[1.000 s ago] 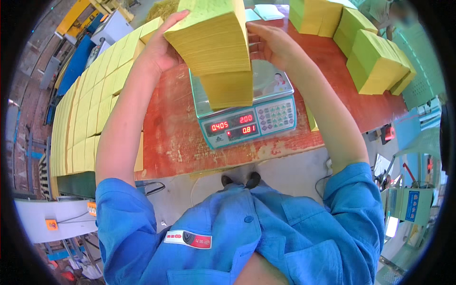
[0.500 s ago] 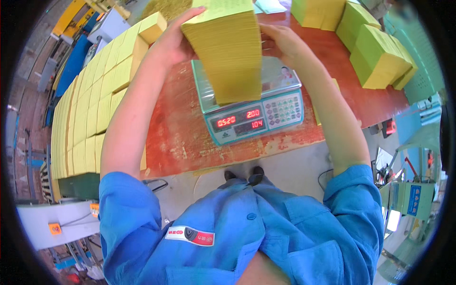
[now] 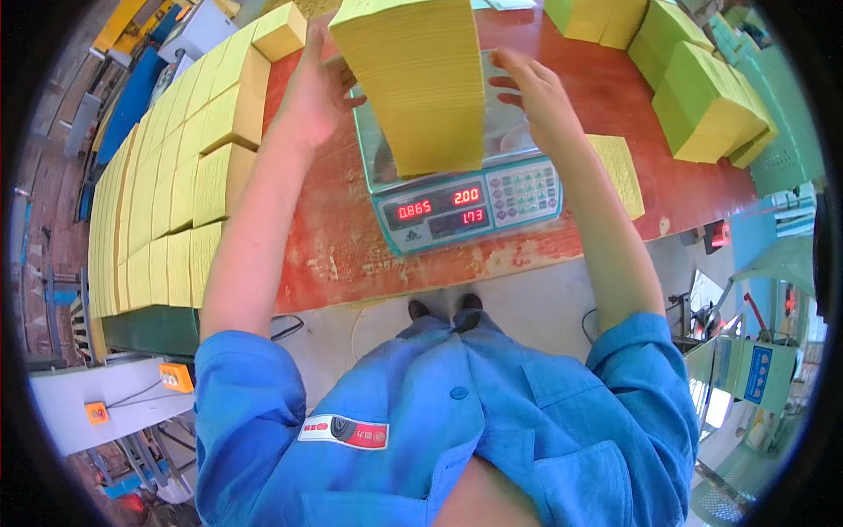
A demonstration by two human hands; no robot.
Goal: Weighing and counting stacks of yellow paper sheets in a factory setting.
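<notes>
A tall stack of yellow paper (image 3: 417,92) stands upright on the pan of a digital scale (image 3: 439,230), whose red display is lit. My left hand (image 3: 318,98) is open just left of the stack, its fingers spread and apart from the paper as far as I can see. On the other side, my right hand (image 3: 537,95) hangs open over the scale's right part, with a gap between its fingertips and the stack. Neither hand holds anything.
Rows of yellow paper stacks (image 3: 158,202) fill the left side, by the red table (image 3: 338,250). More stacks (image 3: 702,101) stand at the far right. A low yellow pile (image 3: 619,176) lies right of the scale, partly behind my forearm. A green machine (image 3: 760,369) stands at the right.
Both hands have let go of the paper stack and moved apart from its sides. The stack now rests on the scale, and the reading on the display has risen.
</notes>
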